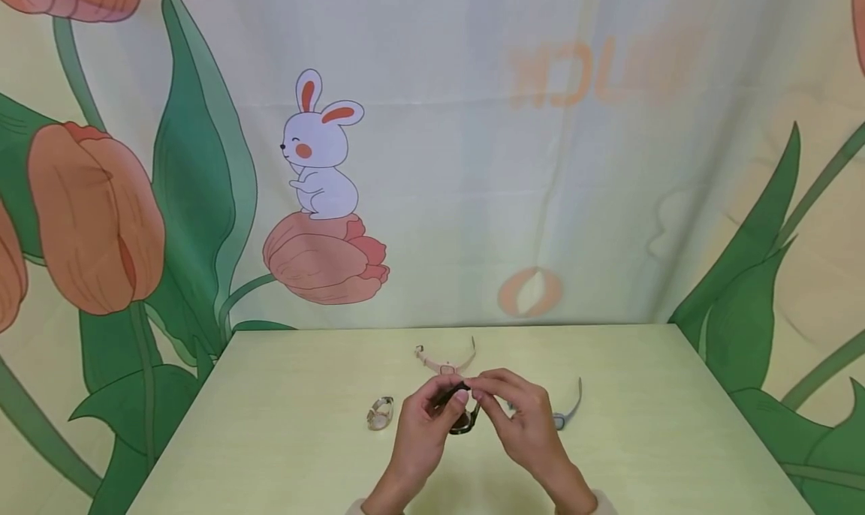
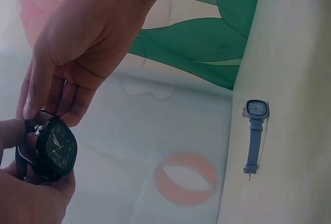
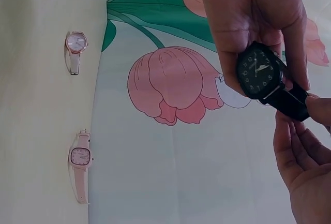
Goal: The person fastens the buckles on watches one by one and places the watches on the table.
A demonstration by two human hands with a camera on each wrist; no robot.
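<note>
Both hands are raised close together over the table. My left hand (image 1: 422, 421) grips a black wristwatch (image 3: 258, 72) by its case and strap, thumb pressed against the band. Its dark dial with pale numerals shows in both wrist views. At the end of the black strap (image 3: 289, 100), my right hand (image 1: 523, 417) pinches with thumb and fingers. The strap is bent round into a loop, and part of it is hidden behind fingers.
A pink watch (image 1: 448, 368) lies behind the hands on the pale table (image 1: 284, 425). To the left sits a watch with a light strap (image 1: 380, 416); a blue-grey watch (image 2: 254, 136) lies to the right, partly covered by my right hand in the head view. A printed curtain (image 1: 432, 162) hangs behind.
</note>
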